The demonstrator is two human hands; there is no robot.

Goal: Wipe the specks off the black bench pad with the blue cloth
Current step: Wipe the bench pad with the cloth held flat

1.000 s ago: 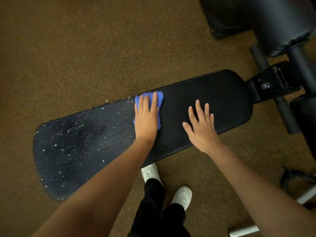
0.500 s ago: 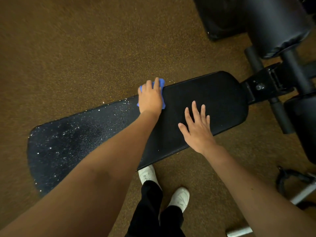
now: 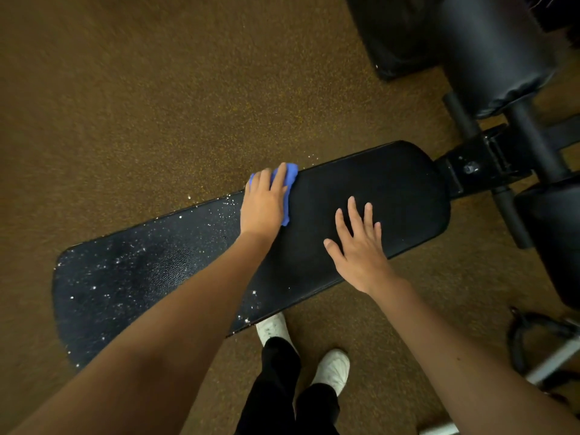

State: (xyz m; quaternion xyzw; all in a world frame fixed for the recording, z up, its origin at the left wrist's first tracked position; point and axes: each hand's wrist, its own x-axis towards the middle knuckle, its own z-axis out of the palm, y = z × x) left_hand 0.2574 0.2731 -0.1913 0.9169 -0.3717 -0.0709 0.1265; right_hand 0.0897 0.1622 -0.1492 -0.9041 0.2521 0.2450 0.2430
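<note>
Shoes stand at bottom centre. Right hand lies flat, fingers spread, on the clean right half of the bench pad. Left hand presses the blue cloth with straight fingers at the pad's upper edge; specks cover its left part

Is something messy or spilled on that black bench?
Yes. White specks litter the left half of the bench pad; its right half looks clean. A few lie on the floor by the blue cloth.

Left hand flat on blue cloth at speckled bench pad edge.
</note>
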